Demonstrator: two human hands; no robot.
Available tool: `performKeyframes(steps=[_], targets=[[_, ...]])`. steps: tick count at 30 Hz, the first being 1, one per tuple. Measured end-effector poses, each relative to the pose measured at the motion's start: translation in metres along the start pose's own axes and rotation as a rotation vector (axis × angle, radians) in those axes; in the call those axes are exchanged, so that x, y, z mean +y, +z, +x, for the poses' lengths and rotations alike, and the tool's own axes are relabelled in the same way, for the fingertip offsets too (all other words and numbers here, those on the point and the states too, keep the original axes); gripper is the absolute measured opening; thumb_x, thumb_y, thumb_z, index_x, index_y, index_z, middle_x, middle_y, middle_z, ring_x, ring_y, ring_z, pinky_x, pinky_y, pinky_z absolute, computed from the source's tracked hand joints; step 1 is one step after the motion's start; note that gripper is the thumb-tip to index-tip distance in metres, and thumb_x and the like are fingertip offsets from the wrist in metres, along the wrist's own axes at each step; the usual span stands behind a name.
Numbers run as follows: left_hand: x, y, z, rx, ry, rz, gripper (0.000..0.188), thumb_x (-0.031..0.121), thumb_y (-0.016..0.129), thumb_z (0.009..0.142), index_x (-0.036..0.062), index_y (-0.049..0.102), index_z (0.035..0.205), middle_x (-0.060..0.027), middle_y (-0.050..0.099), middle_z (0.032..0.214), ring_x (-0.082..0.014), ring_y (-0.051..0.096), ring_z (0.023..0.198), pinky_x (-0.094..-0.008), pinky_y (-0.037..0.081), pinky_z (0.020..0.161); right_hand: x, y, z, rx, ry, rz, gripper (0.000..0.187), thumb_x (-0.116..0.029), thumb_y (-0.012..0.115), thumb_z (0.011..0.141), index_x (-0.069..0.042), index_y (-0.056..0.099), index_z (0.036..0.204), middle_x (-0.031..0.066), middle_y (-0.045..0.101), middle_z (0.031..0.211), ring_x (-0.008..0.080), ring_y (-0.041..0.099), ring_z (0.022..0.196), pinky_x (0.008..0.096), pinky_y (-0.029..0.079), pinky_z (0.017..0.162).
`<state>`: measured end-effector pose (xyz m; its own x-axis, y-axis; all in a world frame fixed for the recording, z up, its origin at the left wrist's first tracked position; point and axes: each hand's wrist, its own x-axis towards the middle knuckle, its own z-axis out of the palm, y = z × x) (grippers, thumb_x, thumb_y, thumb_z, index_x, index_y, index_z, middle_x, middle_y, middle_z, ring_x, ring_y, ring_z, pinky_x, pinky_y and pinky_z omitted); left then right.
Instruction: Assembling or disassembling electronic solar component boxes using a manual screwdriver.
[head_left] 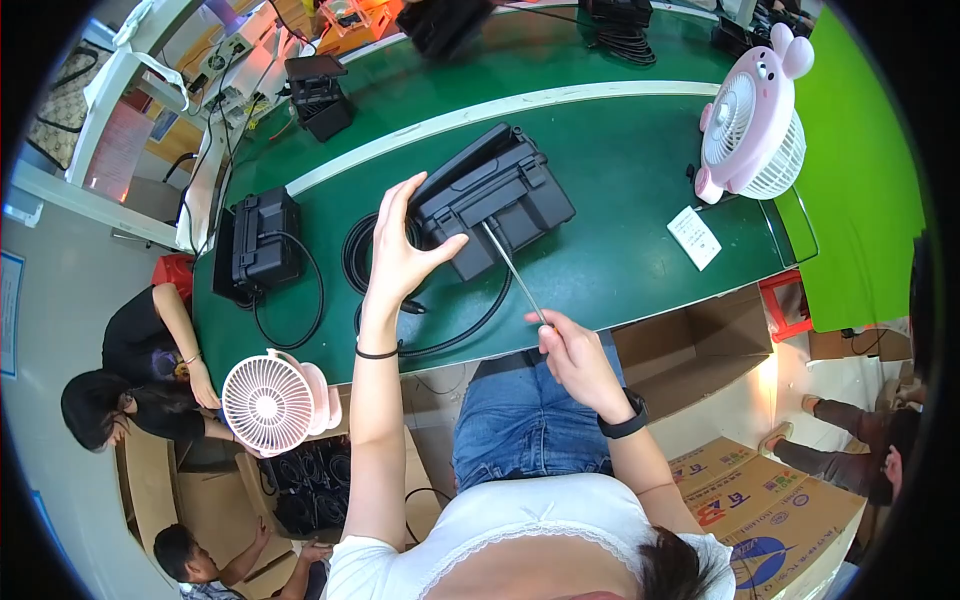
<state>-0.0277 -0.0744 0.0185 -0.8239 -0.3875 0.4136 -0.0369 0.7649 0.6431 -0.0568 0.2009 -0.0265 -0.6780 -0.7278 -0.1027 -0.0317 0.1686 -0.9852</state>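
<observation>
A black plastic case (500, 205) with latches lies tilted on the green table in front of me, its lid partly raised. My left hand (402, 245) is at the case's left end, thumb and fingers spread; whether it touches the case I cannot tell. A slim silver metal tool (517, 272) is held by its near end in my right hand (578, 365). The tool's far tip meets the front of the case, where a black cable (480, 325) comes out. Beside my left hand lies a coil (358, 255) of this cable.
Another black case (265, 240) stands at the left, a third (318, 97) farther back. A pink fan (750, 125) and a white paper (694, 238) are at the right. A second fan (268, 405) is at the near left edge, by a co-worker (150, 350). Cartons (745, 500) stand below.
</observation>
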Motion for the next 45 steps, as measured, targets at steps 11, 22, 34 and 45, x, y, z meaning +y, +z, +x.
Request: performKeyframes(steps=[11,22,34,45], targets=[[-0.001,0.004,0.002,-0.029,-0.021,-0.070,0.084,0.019,0.089,0.064,0.0088,0.050,0.138,-0.0085,0.050,0.133,-0.0239,0.054,0.121,-0.0378,0.050,0.099,0.028,-0.011,0.009,-0.382,0.311,1.053,0.041,-0.033,0.045,0.106,-0.001,0.048,0.131,0.0006,0.048,0.082,0.0031,0.043,0.054,0.0180,0.041,0.046],[0.011,-0.012,-0.009,-0.069,0.118,0.046,0.083,0.019,0.090,0.061,0.0092,0.054,0.136,-0.0098,0.055,0.131,-0.0273,0.055,0.121,-0.0400,0.045,0.103,0.014,-0.064,0.011,0.206,-0.078,0.563,0.019,-0.011,0.056,0.099,-0.010,0.047,0.115,0.0069,0.062,0.110,0.0011,0.045,0.054,0.0153,0.038,0.045],[0.062,0.015,0.013,-0.128,0.465,0.593,0.099,0.049,0.082,0.065,0.0082,0.042,0.146,-0.0119,0.053,0.126,-0.0295,0.054,0.115,-0.0484,0.036,0.110,0.031,-0.025,0.063,0.307,-0.081,0.640,0.022,-0.012,0.066,0.094,-0.012,0.044,0.095,0.0186,0.048,0.146,-0.0009,0.050,0.059,0.0151,0.042,0.045],[0.051,0.016,-0.030,0.021,0.623,0.501,0.084,0.034,0.081,0.056,0.0149,0.058,0.135,-0.0060,0.058,0.120,-0.0234,0.060,0.105,-0.0405,0.046,0.090,0.035,-0.029,0.060,0.427,-0.164,0.677,0.012,-0.011,0.056,0.099,-0.011,0.044,0.099,0.0175,0.057,0.132,0.0007,0.045,0.054,0.0163,0.042,0.047]])
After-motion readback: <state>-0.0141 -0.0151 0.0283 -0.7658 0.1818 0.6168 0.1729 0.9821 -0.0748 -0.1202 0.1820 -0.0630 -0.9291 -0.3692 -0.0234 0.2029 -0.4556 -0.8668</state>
